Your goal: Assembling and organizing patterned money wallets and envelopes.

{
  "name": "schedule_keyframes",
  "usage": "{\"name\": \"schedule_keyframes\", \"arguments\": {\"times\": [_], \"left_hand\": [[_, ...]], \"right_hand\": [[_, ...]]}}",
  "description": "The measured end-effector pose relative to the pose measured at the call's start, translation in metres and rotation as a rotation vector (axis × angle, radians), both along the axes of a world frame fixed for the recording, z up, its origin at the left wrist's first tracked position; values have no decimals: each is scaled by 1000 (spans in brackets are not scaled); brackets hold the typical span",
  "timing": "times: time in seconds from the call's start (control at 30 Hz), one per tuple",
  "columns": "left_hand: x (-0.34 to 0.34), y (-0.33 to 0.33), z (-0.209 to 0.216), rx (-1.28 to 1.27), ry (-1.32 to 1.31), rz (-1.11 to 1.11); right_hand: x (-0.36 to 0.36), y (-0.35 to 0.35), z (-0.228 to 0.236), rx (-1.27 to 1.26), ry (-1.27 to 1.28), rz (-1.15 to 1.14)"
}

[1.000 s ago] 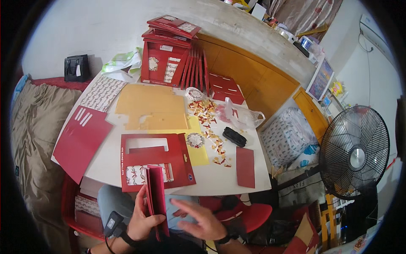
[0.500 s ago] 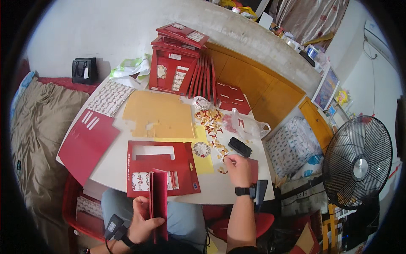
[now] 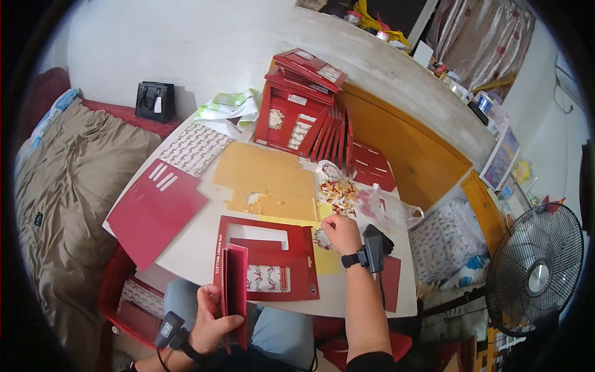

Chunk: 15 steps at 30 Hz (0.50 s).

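Observation:
My left hand (image 3: 214, 319) grips a folded dark red card wallet (image 3: 235, 285) upright at the table's near edge, thumb on one side. Behind it lies a flat red window box (image 3: 304, 251) with a white cut-out opening and a patterned card. My right hand (image 3: 342, 234) is closed in a pinch above a round wreath-patterned card piece (image 3: 321, 239); whatever its fingertips hold, if anything, is too small to make out. Beyond that hand is a heap of small red and gold pieces (image 3: 338, 193), beside a stack of wreath rounds (image 3: 328, 170).
A tan sheet (image 3: 266, 173), a red card sheet (image 3: 155, 214) and a patterned sheet (image 3: 193, 149) cover the table's left and middle. Red boxes (image 3: 297, 108) are stacked at the back. A clear plastic bag (image 3: 396, 211) and black object (image 3: 379, 237) lie right; a fan (image 3: 538, 276) stands beyond.
My right hand has moved left and slightly away, from the scattered small pieces to above the wreath round. My left hand still holds the red wallet. The whole view has shifted.

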State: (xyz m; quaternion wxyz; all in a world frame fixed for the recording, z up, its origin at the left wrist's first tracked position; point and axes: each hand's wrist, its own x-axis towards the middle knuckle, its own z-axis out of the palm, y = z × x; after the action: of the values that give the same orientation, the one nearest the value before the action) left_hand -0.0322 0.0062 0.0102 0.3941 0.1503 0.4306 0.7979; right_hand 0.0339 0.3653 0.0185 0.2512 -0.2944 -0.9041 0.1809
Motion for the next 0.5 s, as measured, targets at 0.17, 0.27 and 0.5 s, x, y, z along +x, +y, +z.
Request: {"name": "schedule_keyframes", "arguments": {"times": [0.17,0.27,0.5], "left_hand": [[-4,1,-8,1,17,-31],[-5,-3,-9,20,-15,21],[2,9,14,32,-88,-18]], "right_hand": [[9,9,-3,-3,-7,-104],[43,13,10,15,-90,-283],[193,-8,5,-24,-432,-747]]}}
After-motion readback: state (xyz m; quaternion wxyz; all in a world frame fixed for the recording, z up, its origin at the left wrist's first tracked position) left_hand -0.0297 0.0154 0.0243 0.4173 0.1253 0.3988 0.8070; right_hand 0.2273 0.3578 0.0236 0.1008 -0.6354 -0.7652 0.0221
